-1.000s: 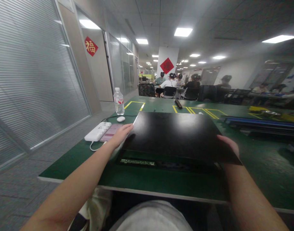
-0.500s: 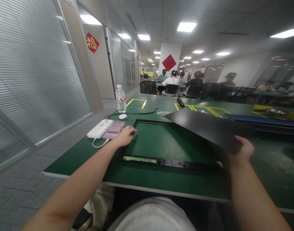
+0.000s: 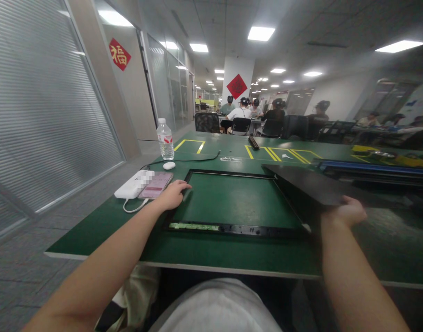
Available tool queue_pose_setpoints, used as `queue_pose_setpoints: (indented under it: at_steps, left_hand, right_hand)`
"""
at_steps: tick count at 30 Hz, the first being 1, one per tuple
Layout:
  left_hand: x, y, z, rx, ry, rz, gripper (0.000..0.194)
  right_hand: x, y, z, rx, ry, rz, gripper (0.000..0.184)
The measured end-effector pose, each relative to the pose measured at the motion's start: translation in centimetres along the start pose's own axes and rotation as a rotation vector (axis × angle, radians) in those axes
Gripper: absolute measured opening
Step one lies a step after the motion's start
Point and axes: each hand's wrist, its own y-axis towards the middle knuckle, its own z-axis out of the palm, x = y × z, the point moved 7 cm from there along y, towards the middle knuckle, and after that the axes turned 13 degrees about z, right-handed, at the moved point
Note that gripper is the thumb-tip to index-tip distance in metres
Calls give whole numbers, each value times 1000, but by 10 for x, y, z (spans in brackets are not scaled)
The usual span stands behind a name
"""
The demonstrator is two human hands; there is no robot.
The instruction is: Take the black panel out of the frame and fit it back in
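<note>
A thin rectangular black frame [image 3: 259, 230] lies flat on the green table, with a pale green strip [image 3: 193, 227] along the left part of its near bar. My left hand [image 3: 173, 195] is closed over the frame's left side bar, its fingertips reaching across the inner edge. A dark flat panel [image 3: 304, 183] is tilted up at the frame's right side, and my right hand [image 3: 349, 212] grips its right edge. The fingers behind the panel are hidden. Through the frame's opening the green tabletop shows.
Left of the frame are a phone [image 3: 156, 184], a white power bank [image 3: 133, 183] with a cable, a white oval case [image 3: 169, 165] and a water bottle [image 3: 165, 140]. Blue-edged dark panels [image 3: 373, 170] lie at right. Several people sit at tables farther back.
My right hand has carried the panel rightward, uncovering more of the frame's opening and right side. My left hand stays at the frame's left bar. The view has shifted slightly.
</note>
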Motion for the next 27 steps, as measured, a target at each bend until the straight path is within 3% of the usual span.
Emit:
queue_pose_setpoints:
  at_steps: [2, 6, 17, 27]
  left_hand:
    - [1, 0, 1, 4, 2, 0, 58]
    - [3, 1, 2, 5, -6, 1, 58]
    - [5, 2, 5, 40, 18, 6, 58]
    - [2, 2, 4, 28, 8, 20, 56]
  right_hand:
    - [2, -8, -2, -42, 36, -47, 17]
    - [-4, -16, 0, -38, -40, -10, 18]
    - [-22, -8, 1, -36, -165, 92, 21]
    - [-51, 36, 5, 125, -169, 228, 25]
